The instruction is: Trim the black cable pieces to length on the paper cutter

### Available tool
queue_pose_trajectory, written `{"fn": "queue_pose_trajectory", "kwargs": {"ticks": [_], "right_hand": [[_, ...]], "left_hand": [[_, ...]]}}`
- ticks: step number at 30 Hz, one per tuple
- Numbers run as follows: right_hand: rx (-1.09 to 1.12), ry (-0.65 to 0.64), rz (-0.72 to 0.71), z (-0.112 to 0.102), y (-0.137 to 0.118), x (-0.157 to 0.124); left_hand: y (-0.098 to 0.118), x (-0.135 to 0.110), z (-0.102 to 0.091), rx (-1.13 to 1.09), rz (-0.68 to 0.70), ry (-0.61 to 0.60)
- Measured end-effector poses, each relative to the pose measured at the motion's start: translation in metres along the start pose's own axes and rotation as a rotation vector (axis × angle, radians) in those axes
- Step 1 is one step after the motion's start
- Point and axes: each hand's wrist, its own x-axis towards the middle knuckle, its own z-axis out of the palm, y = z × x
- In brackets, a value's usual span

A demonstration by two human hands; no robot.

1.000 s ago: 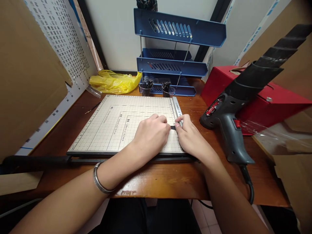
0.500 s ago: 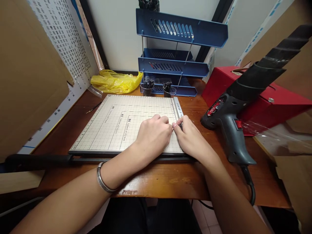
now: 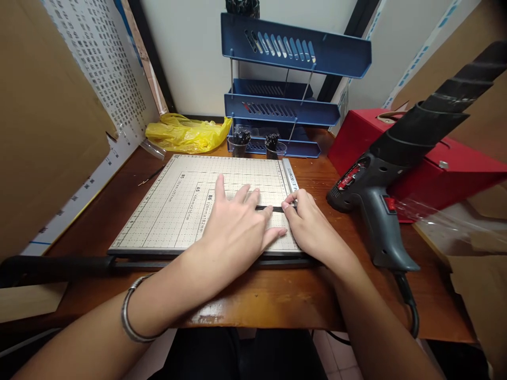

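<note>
Past the near edge of the bench (image 3: pixel 253 303), the cutter's black handle (image 3: pixel 59 266) lies along the gridded board (image 3: pixel 178 211). On the board, the left hand (image 3: pixel 233 221) is palm down, fingers spread, gripping nothing, a finger on the black strands (image 3: pixel 279 209); the right hand (image 3: pixel 311 221) seems to pinch their end beside the metal rail (image 3: pixel 289 174). This looks like lining up; the next move calls for flat, even strands. Beyond stand two cups (image 3: pixel 273 150).

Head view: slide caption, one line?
Left hand spread over a gridded paper cutter, right hand at the end of a thin black bundle, heat gun nearby.
</note>
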Motion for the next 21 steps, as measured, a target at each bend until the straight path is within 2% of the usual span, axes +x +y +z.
{"fn": "queue_pose_trajectory", "kwargs": {"ticks": [7,21], "right_hand": [[-0.002,-0.036,0.043,-0.003,-0.004,-0.001],[0.01,-0.018,-0.029,0.0,0.001,-0.001]], "left_hand": [[-0.013,-0.004,-0.013,0.02,-0.015,-0.119],[-0.019,0.002,-0.013,-0.046,0.063,-0.148]]}}
